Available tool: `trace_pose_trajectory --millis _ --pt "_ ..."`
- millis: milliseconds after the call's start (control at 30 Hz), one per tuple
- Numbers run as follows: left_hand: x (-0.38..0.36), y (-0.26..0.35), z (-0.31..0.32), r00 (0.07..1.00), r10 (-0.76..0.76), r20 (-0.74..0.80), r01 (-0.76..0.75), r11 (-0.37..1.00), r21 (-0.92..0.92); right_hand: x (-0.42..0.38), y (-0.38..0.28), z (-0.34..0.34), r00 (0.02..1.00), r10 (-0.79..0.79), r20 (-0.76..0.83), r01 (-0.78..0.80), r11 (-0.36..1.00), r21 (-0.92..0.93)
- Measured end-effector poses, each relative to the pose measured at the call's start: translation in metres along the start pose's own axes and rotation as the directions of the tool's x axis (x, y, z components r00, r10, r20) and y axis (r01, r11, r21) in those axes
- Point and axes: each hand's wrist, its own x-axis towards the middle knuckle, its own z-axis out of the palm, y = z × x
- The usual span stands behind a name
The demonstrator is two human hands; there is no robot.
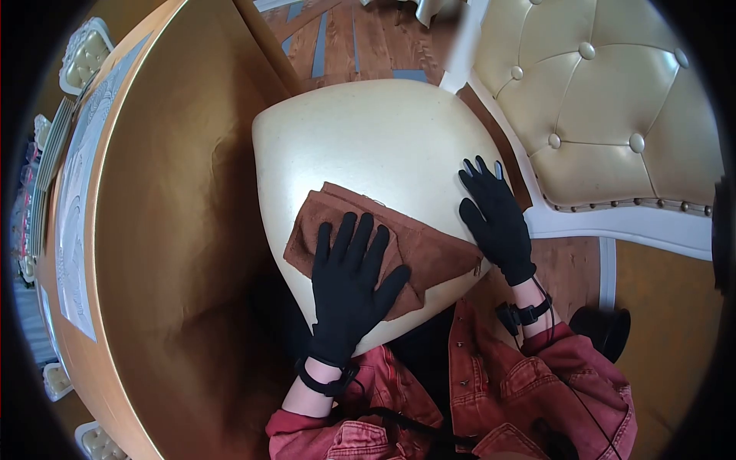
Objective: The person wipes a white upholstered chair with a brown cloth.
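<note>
A folded brown cloth (445,257) lies on the cream seat (368,138) of a chair. My left hand (353,276), in a black glove, rests flat on the cloth with its fingers spread. On the right edge of the same seat is my right hand (497,218), also black-gloved, its fingers apart and nothing in it. The cloth's right corner reaches close to my right hand.
The tufted chair back (606,100) with its white frame stands at the right. A table with a gold cloth (169,230) fills the left side, close to the seat. A black bin (602,333) stands at the lower right.
</note>
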Motion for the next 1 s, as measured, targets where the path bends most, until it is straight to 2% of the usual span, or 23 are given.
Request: trace_pose_trajectory --millis 933,1000 --pt "0.0 -0.002 -0.003 1.0 -0.001 -0.007 0.001 1.0 -0.004 0.0 -0.002 0.002 1.0 -0.008 -0.022 0.008 1.0 -0.006" --pt "0.014 -0.016 -0.011 1.0 -0.013 -0.011 0.013 1.0 0.017 0.001 0.0 0.003 1.0 -0.018 -0.025 0.017 1.0 -0.012"
